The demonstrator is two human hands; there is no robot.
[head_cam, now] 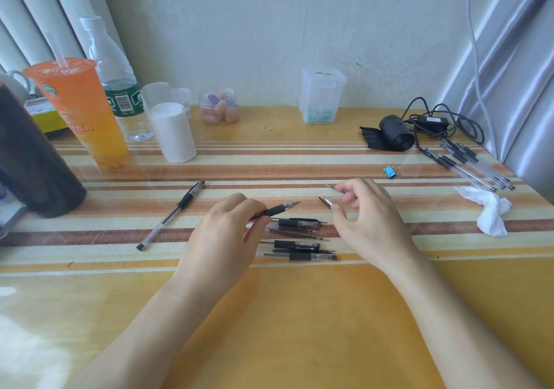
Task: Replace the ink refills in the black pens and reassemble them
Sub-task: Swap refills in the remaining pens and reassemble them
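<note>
My left hand [227, 232] grips a black pen [280, 208] by its barrel, tip pointing right, just above the table. My right hand [365, 211] pinches a small pen cap [326, 202] between thumb and forefinger, a short gap from the pen's tip. A thin refill tip [331, 186] sticks out past its upper fingers. Between my hands lies a small pile of black pens and loose refills [299, 238]. One whole capped pen [172, 214] lies diagonally at the left. A bundle of clear pens [473, 163] lies at the far right.
An orange drink cup [81, 112], a water bottle [120, 82] and a white roll [172, 132] stand at the back left, a dark object [33, 160] at the left edge. A blue binder clip [389, 172], crumpled tissue [488, 208], black roll [392, 133] and cable [443, 121] lie right.
</note>
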